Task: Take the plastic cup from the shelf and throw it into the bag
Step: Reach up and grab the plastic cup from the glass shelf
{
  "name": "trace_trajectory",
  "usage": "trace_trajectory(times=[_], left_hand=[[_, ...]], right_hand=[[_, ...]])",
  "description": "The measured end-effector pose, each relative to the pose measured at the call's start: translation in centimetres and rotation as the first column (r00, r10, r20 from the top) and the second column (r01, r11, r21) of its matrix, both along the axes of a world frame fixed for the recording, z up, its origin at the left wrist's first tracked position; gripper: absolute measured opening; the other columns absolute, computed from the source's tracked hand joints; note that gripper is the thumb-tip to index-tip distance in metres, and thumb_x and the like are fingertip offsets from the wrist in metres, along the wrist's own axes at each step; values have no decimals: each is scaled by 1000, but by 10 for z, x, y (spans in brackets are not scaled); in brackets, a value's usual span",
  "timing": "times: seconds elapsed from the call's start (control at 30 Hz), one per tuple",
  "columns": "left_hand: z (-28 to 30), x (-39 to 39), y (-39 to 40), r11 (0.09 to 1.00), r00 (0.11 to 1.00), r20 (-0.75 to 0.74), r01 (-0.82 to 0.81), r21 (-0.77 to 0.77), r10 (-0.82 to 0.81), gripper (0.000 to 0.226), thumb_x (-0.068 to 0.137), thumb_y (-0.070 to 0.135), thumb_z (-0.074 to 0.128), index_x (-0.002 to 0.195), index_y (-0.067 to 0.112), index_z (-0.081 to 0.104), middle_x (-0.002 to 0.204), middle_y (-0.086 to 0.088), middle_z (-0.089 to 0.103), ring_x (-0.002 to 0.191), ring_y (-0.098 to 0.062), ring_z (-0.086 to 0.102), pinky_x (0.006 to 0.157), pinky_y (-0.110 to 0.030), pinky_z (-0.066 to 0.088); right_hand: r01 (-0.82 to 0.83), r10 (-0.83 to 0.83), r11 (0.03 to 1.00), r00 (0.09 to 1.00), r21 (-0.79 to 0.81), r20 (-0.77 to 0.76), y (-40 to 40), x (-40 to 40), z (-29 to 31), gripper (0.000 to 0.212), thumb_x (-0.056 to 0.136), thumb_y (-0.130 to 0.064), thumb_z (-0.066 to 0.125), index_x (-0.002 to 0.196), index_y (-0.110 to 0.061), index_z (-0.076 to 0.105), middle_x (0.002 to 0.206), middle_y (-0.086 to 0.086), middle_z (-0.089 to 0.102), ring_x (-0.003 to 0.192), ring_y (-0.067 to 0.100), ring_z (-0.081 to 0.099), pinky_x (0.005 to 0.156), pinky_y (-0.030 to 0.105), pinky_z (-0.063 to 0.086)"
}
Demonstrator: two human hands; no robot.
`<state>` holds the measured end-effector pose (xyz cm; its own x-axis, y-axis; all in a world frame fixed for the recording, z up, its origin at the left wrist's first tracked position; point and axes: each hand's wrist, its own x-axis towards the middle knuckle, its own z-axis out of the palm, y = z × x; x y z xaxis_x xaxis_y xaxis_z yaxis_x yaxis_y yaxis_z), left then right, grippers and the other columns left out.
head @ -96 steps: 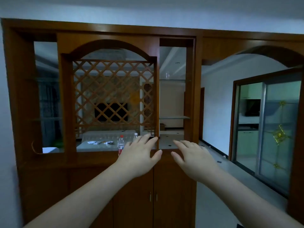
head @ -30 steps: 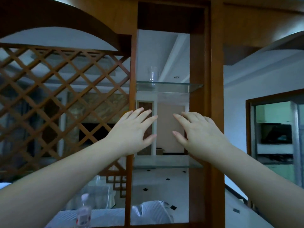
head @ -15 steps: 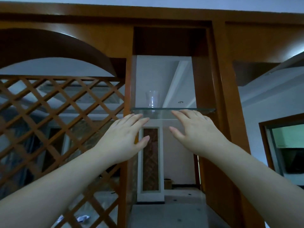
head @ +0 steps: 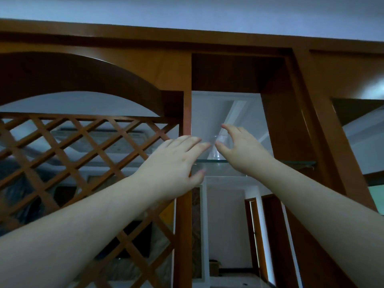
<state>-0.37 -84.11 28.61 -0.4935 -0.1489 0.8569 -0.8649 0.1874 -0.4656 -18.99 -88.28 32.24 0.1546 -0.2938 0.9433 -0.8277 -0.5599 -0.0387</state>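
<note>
A clear plastic cup (head: pixel 216 149) stands upright on a high glass shelf (head: pixel 212 161) inside the narrow opening of a wooden partition. My right hand (head: pixel 241 149) is raised at the cup, thumb and fingers spread around its right side, covering part of it; whether they touch it I cannot tell. My left hand (head: pixel 176 163) is raised just left of the cup with fingers apart, fingertips close to its rim and holding nothing. No bag is in view.
A wooden post (head: pixel 186 215) runs down the left side of the opening, with a diagonal wooden lattice (head: pixel 83 163) under an arch further left. A thick wooden upright (head: pixel 291 132) bounds the opening on the right. Another room with doorways shows behind.
The view has tilted upward and closer. Both hands have risen from below the glass shelf to the cup's height; the right hand has curled around the cup's side.
</note>
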Motion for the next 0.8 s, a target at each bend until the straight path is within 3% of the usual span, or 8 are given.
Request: trace_trajectory(times=[0.13,0.23,0.37,0.43,0.53,0.6,0.7,0.8], left_hand=[[0,5,-12,1000,1000,2,23,8,-23,63,93,49,46,150,30,27,155,2,35,142,-16,25,112,-33,18],[0,6,-21,1000,1000,22,19,20,-20,66,92,50,47,151,34,21,156,4,33,143,-14,23,106,-29,9],[1,12,-25,999,999,8,50,10,-50,69,92,51,46,150,39,12,157,7,32,143,-12,22,105,-29,7],[1,13,-27,995,995,-37,94,33,-93,74,90,51,49,150,41,5,155,7,33,142,-12,24,106,-29,9],[-2,12,-33,979,980,-153,149,138,-127,83,89,53,52,150,42,-3,157,6,31,144,-12,20,106,-31,6],[-2,12,-37,972,971,-198,169,162,-135,84,88,53,53,150,43,-2,158,6,29,145,-12,19,106,-31,6],[-2,12,-38,972,967,-212,177,157,-142,80,88,54,52,149,44,0,158,6,29,145,-13,19,105,-32,6],[-4,7,-37,958,953,-254,217,188,-166,79,87,56,50,149,45,1,158,5,29,144,-15,21,111,-38,12]], right_hand=[[-8,3,999,994,47,109,-19,12,16,63,93,-43,49,148,-25,23,148,13,36,125,31,46,99,48,43],[-29,2,992,977,123,214,-34,15,27,73,90,-50,51,150,-23,19,149,17,32,123,35,47,96,48,45],[-161,56,954,925,254,376,-51,12,35,89,86,-54,58,150,-15,10,147,21,37,117,37,52,75,37,44],[-225,87,934,896,278,436,-57,11,37,95,83,-53,63,149,-11,8,149,21,35,124,38,47,79,39,44],[-298,112,896,868,328,485,-60,14,42,106,79,-52,69,149,-7,4,154,20,25,135,39,33,101,47,37],[-325,122,879,861,350,493,-60,18,45,103,79,-48,71,148,-4,9,153,19,26,135,37,33,99,43,38],[-303,122,902,862,307,491,-60,23,47,82,83,-37,69,144,-3,24,142,18,41,107,26,48,65,25,42],[-319,162,913,856,254,492,-59,20,48,87,81,-40,71,146,-7,22,142,18,42,117,33,49,75,33,44]])
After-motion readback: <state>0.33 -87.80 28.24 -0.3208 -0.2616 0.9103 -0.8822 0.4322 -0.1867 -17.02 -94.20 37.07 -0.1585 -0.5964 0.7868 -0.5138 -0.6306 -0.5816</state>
